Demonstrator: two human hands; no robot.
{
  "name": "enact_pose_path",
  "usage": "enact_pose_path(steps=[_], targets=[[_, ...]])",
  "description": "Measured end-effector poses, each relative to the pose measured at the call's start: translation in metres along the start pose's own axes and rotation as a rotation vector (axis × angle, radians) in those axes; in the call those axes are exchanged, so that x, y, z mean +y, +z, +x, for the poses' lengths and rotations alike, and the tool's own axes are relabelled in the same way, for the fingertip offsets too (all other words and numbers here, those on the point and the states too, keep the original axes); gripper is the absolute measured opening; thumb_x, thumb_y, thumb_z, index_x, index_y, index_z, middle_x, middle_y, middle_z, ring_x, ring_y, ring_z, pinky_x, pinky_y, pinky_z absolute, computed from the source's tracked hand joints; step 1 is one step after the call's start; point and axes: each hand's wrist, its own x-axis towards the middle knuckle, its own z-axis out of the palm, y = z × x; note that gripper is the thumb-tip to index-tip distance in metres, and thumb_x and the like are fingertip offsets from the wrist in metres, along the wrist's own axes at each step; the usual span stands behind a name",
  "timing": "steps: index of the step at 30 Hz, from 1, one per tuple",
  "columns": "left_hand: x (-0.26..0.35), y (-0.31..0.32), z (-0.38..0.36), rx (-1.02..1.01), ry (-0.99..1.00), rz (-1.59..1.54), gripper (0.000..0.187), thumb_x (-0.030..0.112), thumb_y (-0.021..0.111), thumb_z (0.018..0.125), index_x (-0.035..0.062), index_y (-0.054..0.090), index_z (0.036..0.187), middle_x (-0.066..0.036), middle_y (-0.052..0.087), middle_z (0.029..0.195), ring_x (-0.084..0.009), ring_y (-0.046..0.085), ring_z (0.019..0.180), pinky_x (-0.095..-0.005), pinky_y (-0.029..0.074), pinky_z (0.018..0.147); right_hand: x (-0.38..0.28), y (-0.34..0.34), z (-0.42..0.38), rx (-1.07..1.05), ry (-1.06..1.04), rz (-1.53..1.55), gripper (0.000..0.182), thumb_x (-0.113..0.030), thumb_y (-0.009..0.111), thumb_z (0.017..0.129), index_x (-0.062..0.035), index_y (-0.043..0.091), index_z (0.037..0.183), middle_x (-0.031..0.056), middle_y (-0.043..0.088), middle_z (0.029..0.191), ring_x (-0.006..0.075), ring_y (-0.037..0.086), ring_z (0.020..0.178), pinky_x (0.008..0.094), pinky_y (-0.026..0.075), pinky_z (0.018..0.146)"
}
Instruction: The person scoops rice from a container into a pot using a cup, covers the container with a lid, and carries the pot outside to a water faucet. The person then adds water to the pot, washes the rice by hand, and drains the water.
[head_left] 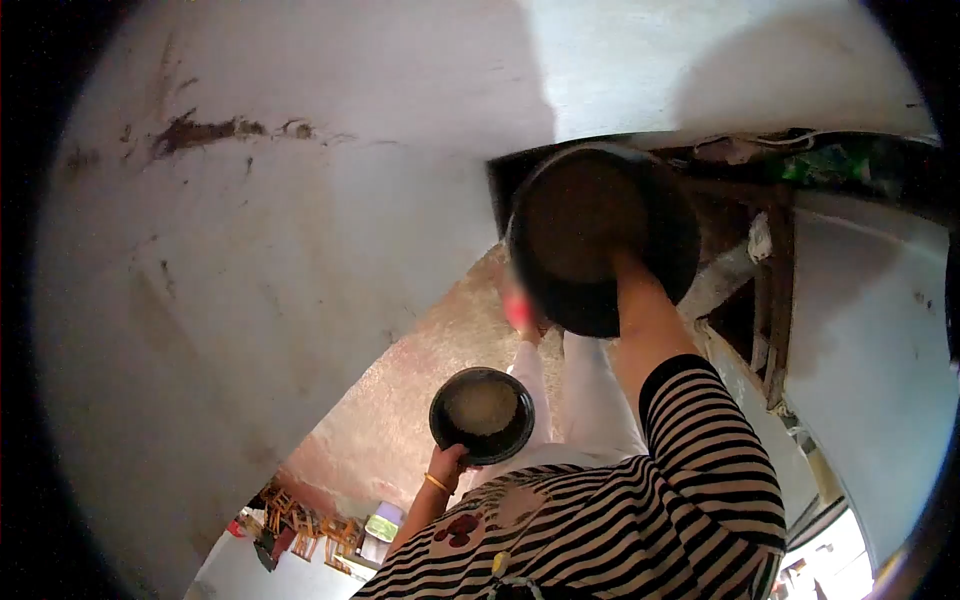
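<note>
My left hand (pixel 448 464), with a yellow band at the wrist, grips the near rim of a black bowl (pixel 437 412). Pale, fine grain-like contents (pixel 481 407) cover the bottom of this bowl. At upper right is a large, dark, round bucket (pixel 672 215), with brownish contents (pixel 580 215) deep in shadow. My right hand (pixel 627 262) reaches down into the bucket. Its fingers are lost in the dark there, so whether they hold anything is hidden.
A dark wooden frame (pixel 780 290) stands right of the bucket, with green items (pixel 835 165) on top. White walls (pixel 250 280) rise on both sides. Wooden stools (pixel 305 520) and a pale green-and-purple container (pixel 383 522) are at lower left on the concrete floor (pixel 400 390).
</note>
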Motion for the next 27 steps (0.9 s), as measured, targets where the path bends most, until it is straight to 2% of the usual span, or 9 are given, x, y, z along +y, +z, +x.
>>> enact_pose_path(steps=[5,9,11,13,14,15,17,23,27], targets=[[0.000,0.002,-0.006,0.035,0.046,-0.057,0.036,0.001,0.048,0.072,-0.0053,0.049,0.107,-0.017,0.061,0.086,-0.0308,0.063,0.063,-0.0392,0.055,0.047,0.012,-0.022,-0.007,0.059,-0.036,0.004,0.018,-0.016,0.054,0.081,-0.0156,0.066,0.095,0.0075,0.064,0.101,0.0245,0.060,0.098,0.0416,0.050,0.078],[0.022,0.015,-0.025,0.049,0.059,0.074,0.036,0.002,0.047,0.071,-0.0055,0.049,0.107,-0.017,0.061,0.085,-0.0300,0.063,0.061,-0.0373,0.056,0.047,0.027,-0.058,-0.031,0.166,-0.101,0.038,0.017,-0.015,0.055,0.081,-0.0159,0.066,0.093,0.0063,0.065,0.100,0.0240,0.061,0.096,0.0412,0.051,0.077],[0.023,0.017,-0.032,-0.036,0.144,-0.029,0.035,0.002,0.047,0.072,-0.0070,0.049,0.106,-0.020,0.061,0.084,-0.0298,0.063,0.060,-0.0368,0.056,0.047,0.026,-0.089,-0.064,0.172,-0.160,0.090,0.014,-0.016,0.055,0.081,-0.0165,0.066,0.091,0.0046,0.065,0.097,0.0237,0.063,0.091,0.0397,0.051,0.075],[0.038,0.032,-0.050,0.046,0.142,0.050,0.035,0.002,0.047,0.072,-0.0084,0.049,0.105,-0.020,0.061,0.084,-0.0290,0.062,0.058,-0.0363,0.056,0.048,0.031,-0.133,-0.122,0.612,-0.415,0.230,0.011,-0.016,0.059,0.081,-0.0163,0.064,0.090,0.0062,0.063,0.093,0.0255,0.063,0.084,0.0375,0.052,0.070],[0.025,0.013,-0.027,-0.143,0.188,-0.003,0.035,0.002,0.047,0.072,-0.0096,0.050,0.104,-0.020,0.061,0.086,-0.0288,0.062,0.057,-0.0372,0.056,0.048,0.032,-0.153,-0.151,0.828,-0.544,0.302,0.010,-0.016,0.060,0.080,-0.0162,0.063,0.090,0.0070,0.062,0.090,0.0264,0.063,0.080,0.0364,0.052,0.068],[0.038,0.018,-0.038,-0.089,0.160,0.145,0.034,0.002,0.048,0.073,-0.0091,0.050,0.105,-0.020,0.061,0.086,-0.0291,0.062,0.059,-0.0387,0.055,0.048,0.032,-0.170,-0.176,0.899,-0.594,0.354,0.011,-0.015,0.062,0.079,-0.0158,0.063,0.090,0.0071,0.061,0.089,0.0266,0.062,0.078,0.0362,0.051,0.066],[0.042,0.031,-0.055,-0.122,0.237,0.029,0.032,0.003,0.048,0.074,-0.0077,0.050,0.104,-0.019,0.061,0.087,-0.0291,0.063,0.061,-0.0389,0.055,0.047,0.037,-0.193,-0.225,1.034,-0.685,0.457,0.014,-0.012,0.066,0.077,-0.0149,0.061,0.090,0.0072,0.059,0.086,0.0270,0.061,0.075,0.0360,0.051,0.063],[0.064,0.044,-0.067,-0.211,0.233,0.035,0.032,0.004,0.049,0.074,-0.0035,0.049,0.105,-0.016,0.061,0.087,-0.0278,0.063,0.063,-0.0372,0.056,0.048,0.047,-0.250,-0.333,1.141,-0.773,0.500,0.018,-0.008,0.069,0.073,-0.0124,0.060,0.089,0.0060,0.058,0.084,0.0268,0.060,0.071,0.0358,0.050,0.059],[0.075,0.058,-0.083,-0.320,0.339,0.057,0.033,0.006,0.051,0.074,-0.0010,0.049,0.106,-0.015,0.061,0.085,-0.0264,0.063,0.061,-0.0354,0.054,0.046,0.055,-0.263,-0.372,1.048,-0.760,0.381,0.018,-0.012,0.067,0.075,-0.0117,0.059,0.091,0.0063,0.057,0.084,0.0266,0.059,0.073,0.0363,0.050,0.060]])
